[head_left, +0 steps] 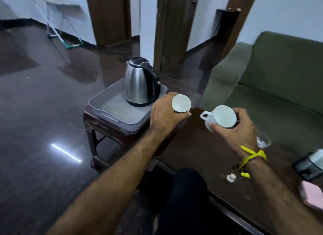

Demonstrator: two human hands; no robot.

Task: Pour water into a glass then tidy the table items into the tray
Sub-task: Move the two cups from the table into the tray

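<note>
Dark table (201, 147): your left hand (163, 114) grips a cup (181, 103), your right hand (240, 128) a mug (221, 116); the tray (111, 105) lies left, nearer the left hand.

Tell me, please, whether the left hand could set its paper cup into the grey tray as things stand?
Probably yes: the left hand holds the paper cup right beside the tray, whose near floor is bare; only the kettle stands at its far corner.

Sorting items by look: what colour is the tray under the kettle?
Grey, seen in the head view: the tray holds the steel kettle.
</note>
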